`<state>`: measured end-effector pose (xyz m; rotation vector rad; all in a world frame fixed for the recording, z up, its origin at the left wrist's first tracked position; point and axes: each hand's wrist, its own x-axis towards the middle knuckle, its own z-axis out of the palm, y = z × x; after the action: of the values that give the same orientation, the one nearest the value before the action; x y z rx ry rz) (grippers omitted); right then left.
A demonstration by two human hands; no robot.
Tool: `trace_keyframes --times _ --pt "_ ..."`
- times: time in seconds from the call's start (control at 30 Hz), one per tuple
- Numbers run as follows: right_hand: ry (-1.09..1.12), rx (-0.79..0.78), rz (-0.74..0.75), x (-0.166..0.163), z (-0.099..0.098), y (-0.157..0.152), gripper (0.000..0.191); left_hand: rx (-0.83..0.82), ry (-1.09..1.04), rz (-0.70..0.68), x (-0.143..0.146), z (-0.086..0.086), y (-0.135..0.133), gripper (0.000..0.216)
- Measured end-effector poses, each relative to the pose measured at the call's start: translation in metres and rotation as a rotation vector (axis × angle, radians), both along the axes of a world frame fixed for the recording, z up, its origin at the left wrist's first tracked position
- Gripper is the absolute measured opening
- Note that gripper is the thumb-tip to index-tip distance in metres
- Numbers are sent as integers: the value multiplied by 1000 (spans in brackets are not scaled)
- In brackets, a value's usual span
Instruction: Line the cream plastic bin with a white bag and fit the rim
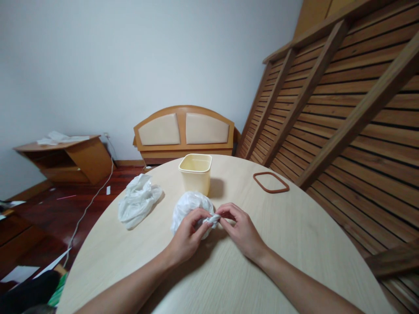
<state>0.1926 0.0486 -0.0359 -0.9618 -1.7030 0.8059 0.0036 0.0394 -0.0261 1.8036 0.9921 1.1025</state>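
Lower centre: the white bag is pinched at its twisted neck by left hand and right hand; overpulled, it might be torn.

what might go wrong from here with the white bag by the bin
The twisted end of the white bag, pinched by the left hand and right hand, might tear if pulled hard, or slip loose from the fingertips. The bag sits close in front of the cream bin, so a sudden push could perhaps knock that.
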Motion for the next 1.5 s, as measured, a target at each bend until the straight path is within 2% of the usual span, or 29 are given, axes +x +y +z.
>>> trace_keyframes --times 0.1,0.2,0.43,0.57,0.73,0.83,0.93,1.07,1.13,1.23,1.3,1.37,1.5 --pt "25 -65 -56 0 0 2 4 -71 -39 61 1 -2 0 24" --pt "30 -86 -45 -1 0 2 5 -99 -35 78 0 -4 1 24" --pt "-43 60 33 -4 6 -6 20 -72 -43 129 -2 -5 -1 24" --pt "-101 129 44 -5 7 -9 35 -58 -91 133 -1 -8 -1 23" --pt "-117 134 22 -4 2 -9 31 -34 -57 97 0 -12 -1 20" --pt "-110 86 -5 -2 1 -6 27 91 22 49 -3 -12 -2 19" --pt "-59 16 1 0 2 -2 22 303 192 27 -10 -7 -2 26" --pt "-73 -31 -20 5 6 5 18 586 451 102 -28 3 3 43" --pt "-146 -37 -38 9 8 8 17 633 541 171 -36 5 9 53" --pt "-287 40 -75 13 12 7 19 569 616 201 -43 2 16 62" --pt "-377 144 -87 12 14 3 28 515 637 171 -43 -2 18 61" --pt "-474 215 -54 7 13 -2 48 488 657 135 -41 -5 17 58" --pt "-655 195 62 -3 2 -8 92 503 702 65 -35 -4 11 53"
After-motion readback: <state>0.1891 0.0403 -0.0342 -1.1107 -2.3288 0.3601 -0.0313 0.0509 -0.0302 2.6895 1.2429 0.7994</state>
